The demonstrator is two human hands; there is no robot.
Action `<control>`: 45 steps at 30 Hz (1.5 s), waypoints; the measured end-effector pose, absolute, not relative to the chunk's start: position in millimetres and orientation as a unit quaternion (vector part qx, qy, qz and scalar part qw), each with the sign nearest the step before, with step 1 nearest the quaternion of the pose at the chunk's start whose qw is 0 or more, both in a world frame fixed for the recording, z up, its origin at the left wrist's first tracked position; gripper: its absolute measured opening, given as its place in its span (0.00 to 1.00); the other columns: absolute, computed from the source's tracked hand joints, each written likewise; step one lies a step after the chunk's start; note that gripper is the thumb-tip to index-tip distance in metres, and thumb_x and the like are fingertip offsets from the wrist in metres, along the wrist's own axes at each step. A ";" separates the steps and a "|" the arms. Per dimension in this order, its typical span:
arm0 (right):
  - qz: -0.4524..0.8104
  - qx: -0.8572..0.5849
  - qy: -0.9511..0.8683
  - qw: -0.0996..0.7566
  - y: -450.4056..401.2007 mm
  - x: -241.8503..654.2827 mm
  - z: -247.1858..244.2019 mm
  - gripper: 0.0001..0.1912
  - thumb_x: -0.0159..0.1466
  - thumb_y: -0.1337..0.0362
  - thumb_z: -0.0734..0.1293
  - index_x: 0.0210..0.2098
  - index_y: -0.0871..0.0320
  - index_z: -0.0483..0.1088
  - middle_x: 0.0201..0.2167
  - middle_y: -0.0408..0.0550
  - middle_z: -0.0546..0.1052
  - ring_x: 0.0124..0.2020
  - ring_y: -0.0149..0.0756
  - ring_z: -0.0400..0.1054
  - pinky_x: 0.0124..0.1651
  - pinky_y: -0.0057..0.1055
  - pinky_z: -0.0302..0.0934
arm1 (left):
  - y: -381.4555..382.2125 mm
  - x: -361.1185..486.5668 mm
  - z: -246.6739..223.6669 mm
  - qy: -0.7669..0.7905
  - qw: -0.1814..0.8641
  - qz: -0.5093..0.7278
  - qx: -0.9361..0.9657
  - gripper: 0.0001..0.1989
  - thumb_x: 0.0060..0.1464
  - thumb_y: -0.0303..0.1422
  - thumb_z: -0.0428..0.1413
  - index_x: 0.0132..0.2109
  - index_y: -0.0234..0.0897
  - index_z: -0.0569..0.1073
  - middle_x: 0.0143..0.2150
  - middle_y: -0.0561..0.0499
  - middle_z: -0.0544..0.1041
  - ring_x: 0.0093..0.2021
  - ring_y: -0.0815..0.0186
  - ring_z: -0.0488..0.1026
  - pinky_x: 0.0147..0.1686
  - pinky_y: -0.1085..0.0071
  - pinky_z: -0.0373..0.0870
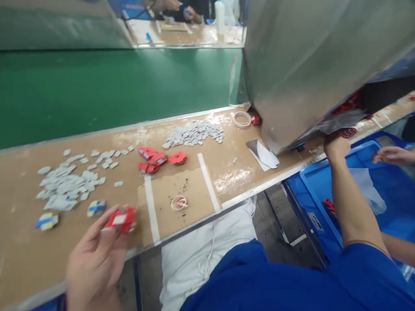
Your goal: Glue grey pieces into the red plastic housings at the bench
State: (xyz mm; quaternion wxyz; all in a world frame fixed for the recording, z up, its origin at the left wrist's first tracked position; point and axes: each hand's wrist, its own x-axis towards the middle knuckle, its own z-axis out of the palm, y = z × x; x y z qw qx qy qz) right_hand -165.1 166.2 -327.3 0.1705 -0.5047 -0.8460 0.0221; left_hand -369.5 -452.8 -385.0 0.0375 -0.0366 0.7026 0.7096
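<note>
Between the thumb and fingers of my left hand [100, 255] is a red plastic part [122, 219] with a pale rectangle on its face, held just above the table's front edge. Two blue, yellow and white parts [96, 208] lie just beyond that hand. Stretched far to the right, my right hand [337, 149] is at the lower lip of a large grey metal-looking housing [304, 65]. Dark red patterned pieces [348, 132] show right at its fingers, which are mostly hidden, so its grip is unclear. More red parts [152, 160] are grouped mid-table.
Small grey pieces lie in a left pile [69, 181] and a back pile [196, 133]. A small round cup [179, 202] stands on taped cardboard [162, 226]. Nearby are a tape ring [242, 119] and blue bin [304, 185]. Another person's hand [392, 155] is over the bin.
</note>
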 end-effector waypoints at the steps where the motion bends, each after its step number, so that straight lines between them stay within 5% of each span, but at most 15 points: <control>1: 0.013 -0.527 -0.833 0.168 148.6 -165.6 -329.2 0.17 0.73 0.67 0.61 0.43 0.72 0.79 0.38 0.79 0.79 0.48 0.66 0.78 0.49 0.57 0.67 | -447.5 -367.3 -385.9 0.687 0.055 0.724 -0.044 0.16 0.45 0.43 0.76 0.43 0.55 0.87 0.45 0.61 0.89 0.37 0.67 0.83 0.32 0.75 0.82; 3: 0.000 -0.545 -0.823 0.160 102.2 -164.9 -337.5 0.14 0.69 0.67 0.65 0.43 0.69 0.81 0.38 0.77 0.80 0.47 0.67 0.78 0.49 0.55 0.67 | -437.5 -365.3 -391.3 0.657 0.098 0.747 -0.035 0.24 0.39 0.40 0.79 0.46 0.49 0.87 0.47 0.53 0.89 0.38 0.67 0.84 0.35 0.77 0.82; 5: 0.023 -0.503 -0.849 0.160 44.8 -163.5 -351.4 0.11 0.67 0.63 0.68 0.43 0.62 0.81 0.37 0.67 0.82 0.42 0.59 0.80 0.48 0.49 0.68 | -430.5 -365.0 -400.0 0.633 0.116 0.765 -0.010 0.27 0.38 0.39 0.79 0.48 0.43 0.86 0.46 0.48 0.88 0.40 0.66 0.84 0.41 0.75 0.82; 9: 0.270 -0.301 -0.884 0.236 -76.3 -173.7 -384.0 0.13 0.68 0.55 0.69 0.44 0.56 0.80 0.32 0.51 0.82 0.29 0.42 0.76 0.37 0.37 0.70 | -428.3 -361.3 -417.8 0.635 0.104 0.763 0.067 0.29 0.45 0.40 0.77 0.53 0.37 0.81 0.49 0.43 0.87 0.45 0.63 0.85 0.44 0.72 0.81; 15: 0.456 -0.057 -0.873 0.165 -187.0 -231.8 -407.4 0.16 0.69 0.61 0.70 0.56 0.55 0.74 0.38 0.48 0.81 0.29 0.33 0.74 0.33 0.31 0.71 | -435.4 -342.9 -429.3 0.603 0.182 0.765 0.134 0.26 0.55 0.42 0.71 0.57 0.38 0.76 0.47 0.44 0.86 0.42 0.63 0.84 0.42 0.69 0.82; 20: 0.438 0.035 -0.882 0.169 -216.5 -264.6 -399.4 0.08 0.72 0.65 0.69 0.49 0.54 0.77 0.35 0.46 0.78 0.30 0.33 0.71 0.33 0.31 0.68 | -441.6 -341.4 -434.1 0.563 0.219 0.786 0.133 0.22 0.58 0.42 0.69 0.55 0.39 0.78 0.49 0.44 0.84 0.38 0.65 0.82 0.37 0.70 0.81; 24: 0.433 0.067 -0.883 0.170 -227.7 -279.0 -393.1 0.07 0.73 0.67 0.67 0.45 0.53 0.78 0.39 0.48 0.81 0.32 0.33 0.72 0.33 0.30 0.68 | -444.7 -342.6 -430.3 0.520 0.197 0.824 0.112 0.19 0.52 0.40 0.73 0.47 0.39 0.78 0.56 0.44 0.78 0.45 0.65 0.79 0.41 0.71 0.79; 29: 0.412 0.091 -0.893 0.156 -228.8 -294.7 -387.6 0.06 0.73 0.66 0.68 0.43 0.53 0.79 0.39 0.49 0.81 0.37 0.36 0.75 0.36 0.32 0.69 | -447.9 -338.9 -426.9 0.537 0.174 0.816 0.127 0.28 0.45 0.42 0.76 0.42 0.42 0.67 0.49 0.51 0.76 0.37 0.69 0.78 0.40 0.69 0.77; 36: 0.434 0.047 -0.870 0.230 -224.9 -299.6 -395.0 0.07 0.73 0.62 0.68 0.38 0.53 0.77 0.36 0.48 0.80 0.36 0.37 0.74 0.37 0.34 0.70 | -482.3 -368.5 -425.6 0.854 0.003 0.420 0.306 0.17 0.63 0.46 0.63 0.51 0.40 0.78 0.59 0.38 0.79 0.58 0.48 0.73 0.62 0.49 0.68; 41: 0.516 -0.057 -0.820 0.241 -226.7 -295.9 -410.4 0.14 0.70 0.50 0.71 0.36 0.53 0.75 0.36 0.49 0.82 0.38 0.39 0.78 0.40 0.37 0.73 | -502.1 -393.0 -414.8 0.881 0.019 0.299 0.365 0.16 0.65 0.45 0.61 0.50 0.38 0.80 0.45 0.41 0.78 0.47 0.50 0.75 0.51 0.55 0.74; 45: 0.609 -0.139 -0.749 0.220 -227.9 -289.7 -418.0 0.20 0.65 0.45 0.75 0.36 0.55 0.73 0.34 0.48 0.83 0.36 0.38 0.80 0.41 0.36 0.76 | -499.0 -393.7 -401.4 0.845 0.084 0.398 0.348 0.14 0.64 0.40 0.63 0.53 0.39 0.80 0.42 0.46 0.79 0.43 0.57 0.78 0.47 0.61 0.76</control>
